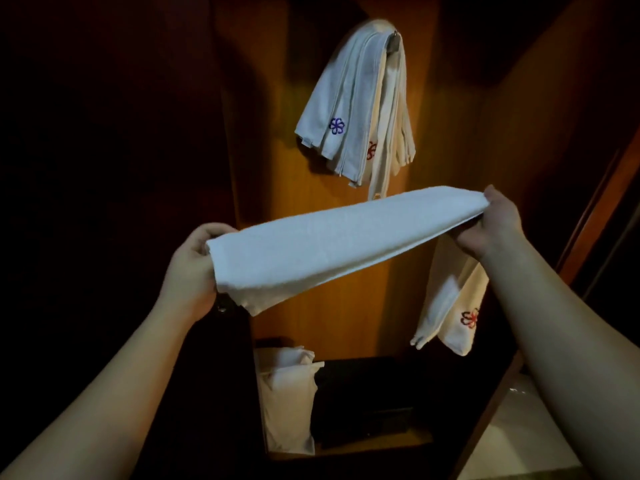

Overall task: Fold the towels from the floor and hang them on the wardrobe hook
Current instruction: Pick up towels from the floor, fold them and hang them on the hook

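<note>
Wardrobe (311, 237) back w/ full hook (394, 35) above, folded towel (329, 240) stretched below it btwn left hand (194, 261) & right hand (491, 223), fingers clamped on each end: keep it taut, edges matched, then drape midpoint over hook.

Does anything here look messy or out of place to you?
Slightly. The towels on the hook hang in an uneven bunch, their ends splayed at different lengths. The cream towel dangles below the right hand, which also holds the folded white towel. Nothing looks damaged.
</note>
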`<state>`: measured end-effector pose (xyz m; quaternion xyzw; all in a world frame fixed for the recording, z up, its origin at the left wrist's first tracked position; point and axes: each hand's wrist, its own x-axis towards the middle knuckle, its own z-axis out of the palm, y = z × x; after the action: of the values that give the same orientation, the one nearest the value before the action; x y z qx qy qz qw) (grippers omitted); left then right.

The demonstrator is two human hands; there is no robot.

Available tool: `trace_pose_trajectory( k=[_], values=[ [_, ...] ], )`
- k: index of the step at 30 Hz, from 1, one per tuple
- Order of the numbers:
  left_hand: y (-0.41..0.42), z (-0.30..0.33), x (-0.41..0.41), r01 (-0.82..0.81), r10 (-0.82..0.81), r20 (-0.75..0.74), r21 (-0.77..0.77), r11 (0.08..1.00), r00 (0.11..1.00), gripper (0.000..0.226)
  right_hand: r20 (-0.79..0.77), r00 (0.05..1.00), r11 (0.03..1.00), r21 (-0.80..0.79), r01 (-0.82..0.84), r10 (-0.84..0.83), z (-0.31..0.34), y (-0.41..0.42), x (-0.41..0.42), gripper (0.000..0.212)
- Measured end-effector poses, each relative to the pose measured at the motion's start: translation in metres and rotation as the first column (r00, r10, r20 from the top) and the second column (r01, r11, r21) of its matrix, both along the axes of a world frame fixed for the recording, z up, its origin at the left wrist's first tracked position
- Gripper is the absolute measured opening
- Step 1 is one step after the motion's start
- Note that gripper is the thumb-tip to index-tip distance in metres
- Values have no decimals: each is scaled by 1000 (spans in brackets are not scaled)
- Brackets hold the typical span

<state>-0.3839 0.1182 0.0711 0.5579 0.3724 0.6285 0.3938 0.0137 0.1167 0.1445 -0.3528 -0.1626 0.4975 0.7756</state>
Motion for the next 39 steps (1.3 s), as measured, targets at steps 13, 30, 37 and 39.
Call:
trace_pose_trajectory(
  k=[13,30,37,39],
  values=[
    [-5,6,7,355,-356,120,26,934,927,33,-56,997,995,-85,-49,44,-24,-5,4,50],
    [-1,-46,12,55,-42,128,-103,993,991,38,-43,999,999,19,-33,34,-19,-12,0,61],
    [-1,-64,15,340,-222,495,-162,926,840,33,-103,995,997,-80,-10,1,-31,-16,0,54],
    [1,-74,18,397,-234,571,-178,900,787,32,-132,991,998,-65,-15,7,-29,-18,0,49]
  ],
)
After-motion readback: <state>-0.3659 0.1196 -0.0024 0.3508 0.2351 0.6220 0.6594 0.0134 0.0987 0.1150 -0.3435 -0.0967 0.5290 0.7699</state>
